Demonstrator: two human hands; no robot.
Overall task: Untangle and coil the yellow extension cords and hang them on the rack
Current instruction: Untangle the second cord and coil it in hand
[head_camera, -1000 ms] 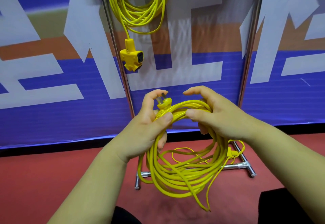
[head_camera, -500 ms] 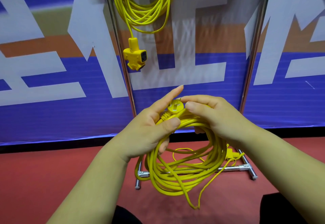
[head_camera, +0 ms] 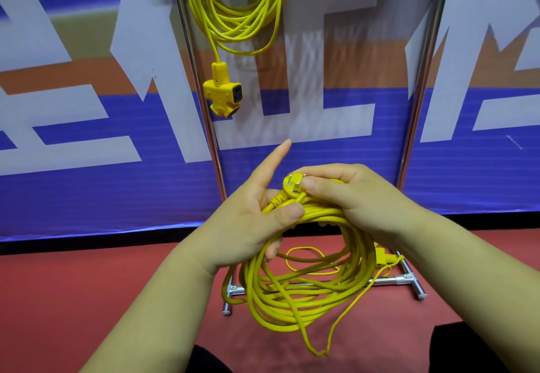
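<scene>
red floor (head_camera: pixel 87 299): left hand (head_camera: pixel 248 226), right hand (head_camera: pixel 356 197) grip one coil (head_camera: pixel 292 308); second coil (head_camera: pixel 233 21) hangs.

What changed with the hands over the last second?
The right hand shifted from the top of the bundle to pinch the yellow three-pin plug. The left hand uncurled its index finger off it, and that finger now points up. Unchanged: the left thumb clamps the coiled yellow extension cord, and the second yellow cord hangs on the metal rack.

Yellow cords (head_camera: pixel 295 293), red floor (head_camera: pixel 87 285), blue-white-orange banner (head_camera: pixel 87 191).
</scene>
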